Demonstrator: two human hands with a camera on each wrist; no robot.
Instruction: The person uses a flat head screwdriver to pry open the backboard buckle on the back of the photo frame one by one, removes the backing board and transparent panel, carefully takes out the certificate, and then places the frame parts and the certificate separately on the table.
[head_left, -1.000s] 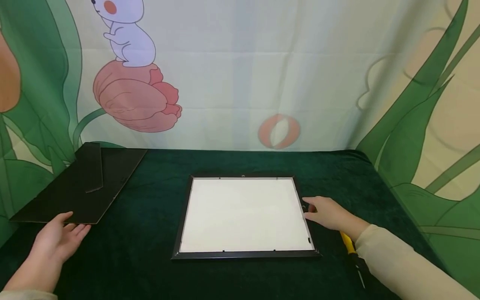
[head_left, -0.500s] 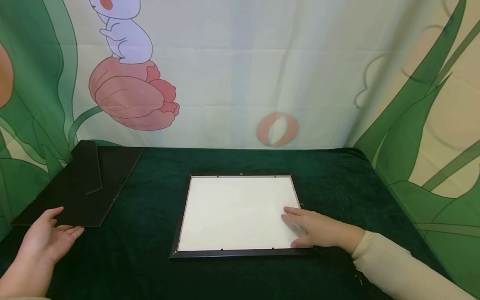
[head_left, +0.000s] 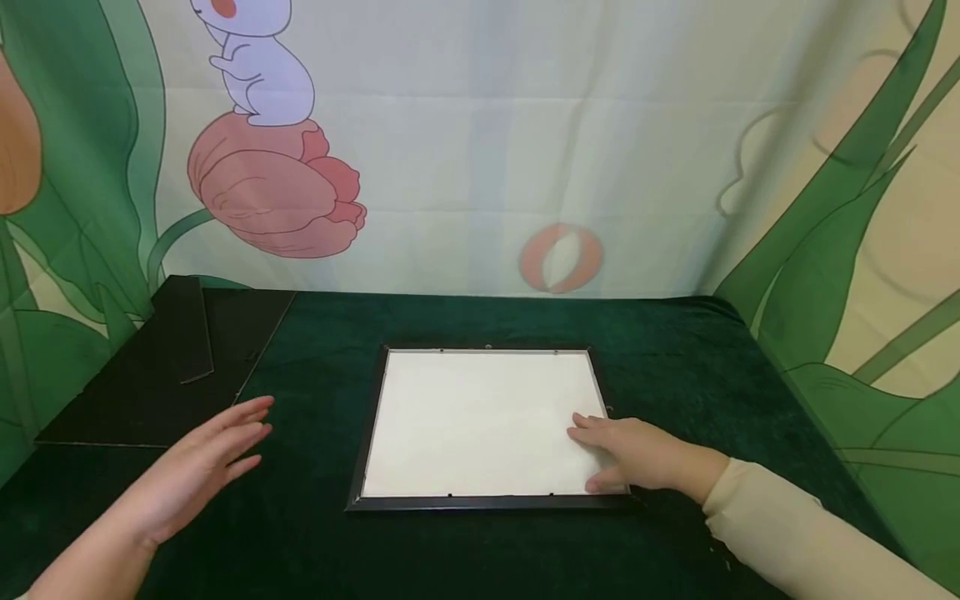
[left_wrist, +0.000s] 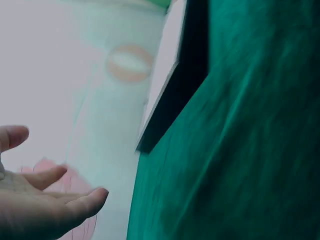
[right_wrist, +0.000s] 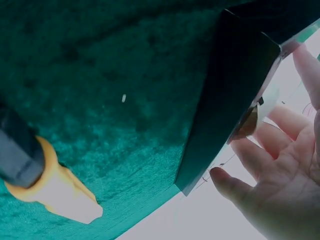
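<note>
Curtain: hangs across the far side, pale, printed with green leaves, a pink flower and a white animal.
Cloth: dark green, covers the work surface up to the curtain.
Black board: lies at the far left on the cloth, well apart from the frame.
Picture frame: dark, rests flat in the middle of the cloth, to the right of the black board; small dark tabs show along its inner edges.
White panel: sits inside the picture frame, filling its opening.
Sleeve: cream, comes in from the near right over the right arm.
Strut: a dark flap on the black board, tapering toward its far end.
Left hand: holds nothing, fingers extended and a little apart, pointing right between the black board and the picture frame; in the head view it overlaps the board's near right corner.
Right hand: over the right side of the white panel, fingers spread, thumb toward the near side; whether the fingertips press the panel, one cannot tell.
Yellow-and-dark tool: on the cloth, right of the picture frame and apart from it, seen in the right wrist view.
Pale fleck: on the cloth between tool and frame.
</note>
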